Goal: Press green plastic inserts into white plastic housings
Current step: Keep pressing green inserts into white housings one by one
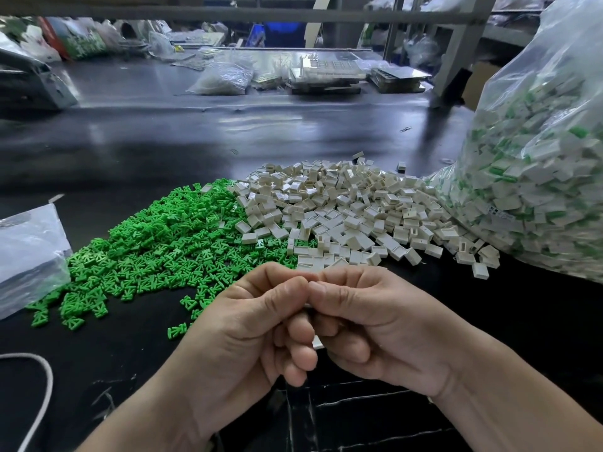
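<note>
The black tabletop carries a clear bag of assembled parts at right. A heap of white housings touches a heap of green inserts. Nearer, the left hand and right hand meet, each grip curled, pinching a mostly hidden white piece.

No legible text (bag label blurred)

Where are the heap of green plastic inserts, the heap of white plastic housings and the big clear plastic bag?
heap of green plastic inserts [153, 252]: head view, heap's middle.
heap of white plastic housings [352, 210]: head view, heap's middle.
big clear plastic bag [538, 151]: head view, its bulging front.
</note>
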Motion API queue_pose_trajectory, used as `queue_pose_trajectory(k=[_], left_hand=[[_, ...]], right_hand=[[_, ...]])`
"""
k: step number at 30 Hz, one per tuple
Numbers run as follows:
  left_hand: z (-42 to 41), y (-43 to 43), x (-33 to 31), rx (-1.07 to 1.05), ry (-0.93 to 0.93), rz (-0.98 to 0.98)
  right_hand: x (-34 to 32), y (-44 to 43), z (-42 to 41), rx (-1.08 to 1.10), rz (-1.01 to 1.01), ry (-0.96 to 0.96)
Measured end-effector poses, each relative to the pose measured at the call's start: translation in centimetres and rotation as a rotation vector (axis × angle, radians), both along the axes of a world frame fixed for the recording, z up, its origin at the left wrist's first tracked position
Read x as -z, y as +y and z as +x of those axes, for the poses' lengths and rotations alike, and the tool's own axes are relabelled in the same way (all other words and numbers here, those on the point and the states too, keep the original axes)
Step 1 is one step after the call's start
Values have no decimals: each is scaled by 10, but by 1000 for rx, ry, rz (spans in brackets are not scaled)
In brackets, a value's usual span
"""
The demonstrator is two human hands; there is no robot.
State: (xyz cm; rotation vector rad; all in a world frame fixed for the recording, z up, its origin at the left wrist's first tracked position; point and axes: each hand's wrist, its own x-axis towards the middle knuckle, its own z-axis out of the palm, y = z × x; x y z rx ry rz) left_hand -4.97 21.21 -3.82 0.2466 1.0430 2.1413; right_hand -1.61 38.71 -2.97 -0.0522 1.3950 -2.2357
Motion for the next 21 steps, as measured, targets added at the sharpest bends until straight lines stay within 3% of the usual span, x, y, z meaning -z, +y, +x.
queue_pose_trajectory(k=[8,12,16,21], left_hand=[[4,-1,-3,1,-3,12],[6,4,-2,-98,70,3],[5,3,-2,-205,289,-138],[9,-2,0,-384,814,-483]], right_hand=[[0,1,1,-33,-37,1],[1,-4,-1,26,-38,23],[-2,-4,-3,95,-32,77],[-2,-3,-2,105,23,86]])
